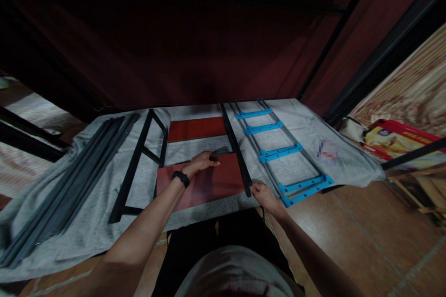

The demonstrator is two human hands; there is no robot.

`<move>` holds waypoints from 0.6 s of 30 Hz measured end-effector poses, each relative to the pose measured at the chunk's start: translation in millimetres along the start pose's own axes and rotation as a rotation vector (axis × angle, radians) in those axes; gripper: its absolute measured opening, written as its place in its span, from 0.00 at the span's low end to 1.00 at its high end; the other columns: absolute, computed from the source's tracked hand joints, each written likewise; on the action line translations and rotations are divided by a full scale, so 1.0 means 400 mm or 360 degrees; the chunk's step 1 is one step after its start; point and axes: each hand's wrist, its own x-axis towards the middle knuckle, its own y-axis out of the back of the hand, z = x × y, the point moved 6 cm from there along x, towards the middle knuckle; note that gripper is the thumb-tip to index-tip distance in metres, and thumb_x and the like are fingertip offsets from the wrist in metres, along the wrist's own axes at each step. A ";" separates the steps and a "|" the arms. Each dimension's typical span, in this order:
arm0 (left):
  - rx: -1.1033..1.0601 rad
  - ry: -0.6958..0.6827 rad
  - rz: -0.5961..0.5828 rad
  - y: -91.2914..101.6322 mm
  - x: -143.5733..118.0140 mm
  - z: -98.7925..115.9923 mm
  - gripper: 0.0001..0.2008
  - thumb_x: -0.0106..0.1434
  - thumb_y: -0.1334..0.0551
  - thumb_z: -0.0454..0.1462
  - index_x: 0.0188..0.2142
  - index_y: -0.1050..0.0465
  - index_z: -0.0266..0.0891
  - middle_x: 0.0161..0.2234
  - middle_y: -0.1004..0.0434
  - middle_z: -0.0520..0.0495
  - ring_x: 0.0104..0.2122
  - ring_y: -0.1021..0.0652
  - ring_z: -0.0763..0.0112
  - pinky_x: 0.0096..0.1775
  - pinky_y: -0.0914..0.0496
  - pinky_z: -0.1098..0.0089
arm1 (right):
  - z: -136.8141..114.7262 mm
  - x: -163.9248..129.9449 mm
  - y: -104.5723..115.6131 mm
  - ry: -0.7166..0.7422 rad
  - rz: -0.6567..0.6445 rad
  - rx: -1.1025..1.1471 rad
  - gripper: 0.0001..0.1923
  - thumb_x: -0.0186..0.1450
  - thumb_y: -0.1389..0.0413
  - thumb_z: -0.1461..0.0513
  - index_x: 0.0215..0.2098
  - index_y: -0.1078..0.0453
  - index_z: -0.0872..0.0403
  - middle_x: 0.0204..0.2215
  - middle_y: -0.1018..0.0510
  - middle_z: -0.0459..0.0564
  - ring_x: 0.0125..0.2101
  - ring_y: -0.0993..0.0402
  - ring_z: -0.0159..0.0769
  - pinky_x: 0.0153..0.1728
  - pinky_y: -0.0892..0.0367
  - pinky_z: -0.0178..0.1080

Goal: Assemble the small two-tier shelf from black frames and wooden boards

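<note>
over the grey-clothed surface [299,120], rested a narrow left hand [203,162] on the nearer red panel [205,184] by the front edge, without telling if gripped; pinched the black bar [236,151] right-handed [264,196]; likely called for keeping both square.

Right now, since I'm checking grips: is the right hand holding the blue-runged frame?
No, the right hand is on the near end of a black bar, beside the blue-runged frame.

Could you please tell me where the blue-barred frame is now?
In the head view, the blue-barred frame lies on the grey cloth, right of the black bar, its near end beside the right hand.
</note>
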 end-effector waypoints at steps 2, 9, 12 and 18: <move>-0.0012 -0.0008 0.0013 0.000 0.001 0.000 0.19 0.56 0.35 0.51 0.38 0.22 0.38 0.31 0.21 0.48 0.34 0.22 0.62 0.31 0.35 0.70 | 0.002 -0.002 -0.003 -0.0019 -0.0032 0.0086 0.16 0.70 0.53 0.59 0.25 0.34 0.52 0.24 0.28 0.46 0.29 0.30 0.32 0.34 0.36 0.34; -0.0008 0.0028 -0.0011 -0.006 0.019 -0.010 0.18 0.55 0.33 0.50 0.37 0.22 0.39 0.33 0.19 0.48 0.35 0.21 0.62 0.31 0.34 0.71 | 0.013 -0.016 -0.023 -0.0084 -0.0044 0.0623 0.08 0.68 0.53 0.59 0.32 0.36 0.51 0.24 0.30 0.42 0.24 0.32 0.30 0.27 0.36 0.31; -0.0023 0.0022 -0.0019 -0.006 0.017 -0.009 0.19 0.55 0.34 0.50 0.38 0.22 0.38 0.34 0.19 0.47 0.35 0.22 0.62 0.31 0.34 0.70 | 0.001 -0.008 -0.012 -0.0083 0.0064 0.0397 0.12 0.69 0.54 0.61 0.28 0.36 0.51 0.23 0.30 0.44 0.25 0.33 0.31 0.29 0.37 0.33; -0.0032 0.0000 0.0041 0.003 0.004 0.002 0.18 0.55 0.34 0.50 0.37 0.22 0.39 0.32 0.20 0.49 0.33 0.23 0.63 0.30 0.34 0.71 | -0.003 -0.005 -0.014 -0.0115 0.0086 0.0310 0.12 0.68 0.54 0.62 0.27 0.36 0.51 0.23 0.29 0.44 0.26 0.30 0.32 0.30 0.35 0.33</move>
